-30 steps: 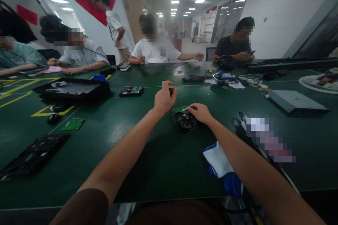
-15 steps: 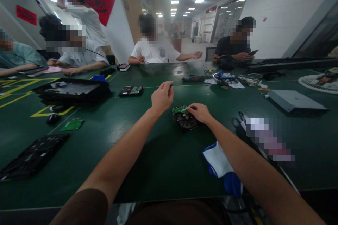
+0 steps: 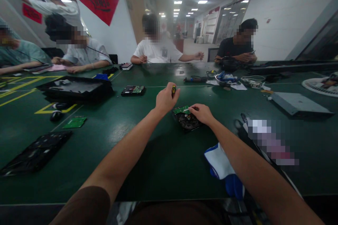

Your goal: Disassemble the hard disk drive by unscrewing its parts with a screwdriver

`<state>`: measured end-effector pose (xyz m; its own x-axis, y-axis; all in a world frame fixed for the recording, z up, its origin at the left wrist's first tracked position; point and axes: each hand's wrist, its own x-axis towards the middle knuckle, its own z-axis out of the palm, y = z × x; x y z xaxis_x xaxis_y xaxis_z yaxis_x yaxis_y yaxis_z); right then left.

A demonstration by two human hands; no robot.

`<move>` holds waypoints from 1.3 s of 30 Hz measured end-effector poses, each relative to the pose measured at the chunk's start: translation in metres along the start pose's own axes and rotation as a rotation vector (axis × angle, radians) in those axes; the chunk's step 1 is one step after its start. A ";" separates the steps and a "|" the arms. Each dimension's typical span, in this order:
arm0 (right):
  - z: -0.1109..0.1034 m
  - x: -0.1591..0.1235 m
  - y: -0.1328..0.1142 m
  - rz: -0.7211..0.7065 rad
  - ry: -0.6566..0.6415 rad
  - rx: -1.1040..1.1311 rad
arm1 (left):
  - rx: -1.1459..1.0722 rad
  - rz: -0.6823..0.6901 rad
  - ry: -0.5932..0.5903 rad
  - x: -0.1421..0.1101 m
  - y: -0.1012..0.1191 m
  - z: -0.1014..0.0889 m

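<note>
In front of me on the green table lies a black hard drive [image 3: 188,122] with a green circuit board [image 3: 181,110] along its far side. My right hand [image 3: 202,113] is closed at the drive's far right, thumb and fingertips pinched at the board's edge. Above and left of the drive, my left hand [image 3: 167,98] is curled round a screwdriver [image 3: 173,90], whose black and yellow handle end shows; its shaft is hidden. A white and blue glove [image 3: 220,161] lies beneath my right forearm.
At left are a black tray [image 3: 76,89], a loose green circuit board [image 3: 75,122], a mouse [image 3: 56,115] and a flat black part [image 3: 37,151]. A second hard drive [image 3: 133,90] lies farther back. A grey metal box [image 3: 301,103] stands right. Several people sit across the table.
My left hand has turned and opened slightly at the thumb, so the yellow and black handle shows more. My right hand stays at the hard drive. The whole view has shifted a little.
</note>
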<state>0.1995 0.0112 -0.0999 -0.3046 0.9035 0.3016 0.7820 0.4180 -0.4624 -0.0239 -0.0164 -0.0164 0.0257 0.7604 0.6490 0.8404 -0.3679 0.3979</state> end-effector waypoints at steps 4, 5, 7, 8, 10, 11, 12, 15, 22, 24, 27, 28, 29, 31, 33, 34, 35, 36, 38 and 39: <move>-0.001 0.000 -0.001 0.003 -0.001 0.000 | -0.027 0.054 0.057 0.002 -0.001 -0.003; -0.001 0.000 -0.002 0.009 0.000 0.003 | -0.047 0.055 0.060 0.004 -0.003 -0.003; -0.002 -0.001 -0.002 0.019 -0.002 0.012 | -0.109 0.064 0.049 0.008 -0.008 -0.001; -0.002 -0.001 -0.003 0.024 -0.003 0.017 | -0.153 0.075 0.037 0.009 -0.010 0.000; -0.002 -0.002 -0.003 0.028 -0.001 0.026 | -0.265 0.092 0.002 0.012 -0.014 0.003; -0.003 -0.002 -0.003 0.028 0.000 0.028 | -0.333 0.086 -0.021 0.013 -0.016 0.004; -0.003 -0.002 -0.004 0.027 0.000 0.028 | -0.406 0.070 -0.051 0.014 -0.017 0.006; -0.003 -0.002 -0.004 0.026 -0.001 0.023 | -0.635 -0.017 -0.171 0.015 -0.018 0.007; -0.003 -0.002 -0.007 0.042 0.003 0.042 | -0.835 -0.103 -0.173 0.020 -0.012 0.000; -0.004 -0.002 -0.008 0.047 0.005 0.040 | -0.830 -0.086 -0.138 0.021 -0.011 -0.003; -0.004 -0.003 -0.008 0.043 0.007 0.036 | -0.845 -0.076 -0.119 0.022 -0.009 -0.005; -0.003 -0.003 -0.008 0.042 0.008 0.036 | -0.861 -0.087 -0.126 0.022 -0.009 -0.006; -0.003 -0.003 -0.008 0.041 0.008 0.036 | -0.888 -0.109 -0.141 0.022 -0.008 -0.006; -0.003 -0.003 -0.007 0.039 0.007 0.038 | -0.981 -0.196 -0.180 0.021 -0.006 -0.006; -0.003 -0.003 -0.007 0.037 0.005 0.037 | -1.106 -0.313 -0.211 0.021 -0.005 -0.006; -0.003 -0.003 -0.007 0.035 0.002 0.036 | -1.166 -0.369 -0.219 0.020 -0.004 -0.006; -0.003 -0.002 -0.007 0.036 0.001 0.034 | -1.219 -0.418 -0.223 0.019 -0.003 -0.005; -0.003 -0.002 -0.007 0.036 -0.001 0.031 | -1.264 -0.458 -0.226 0.019 -0.002 -0.004; -0.004 -0.002 -0.006 0.037 -0.001 0.029 | -1.332 -0.500 -0.240 0.018 -0.002 -0.003; -0.003 -0.002 -0.006 0.037 0.000 0.029 | -1.350 -0.504 -0.244 0.018 -0.002 -0.002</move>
<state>0.1972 0.0063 -0.0948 -0.2760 0.9182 0.2841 0.7763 0.3873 -0.4974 -0.0262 -0.0029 -0.0039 0.0929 0.9772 0.1908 -0.3441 -0.1483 0.9272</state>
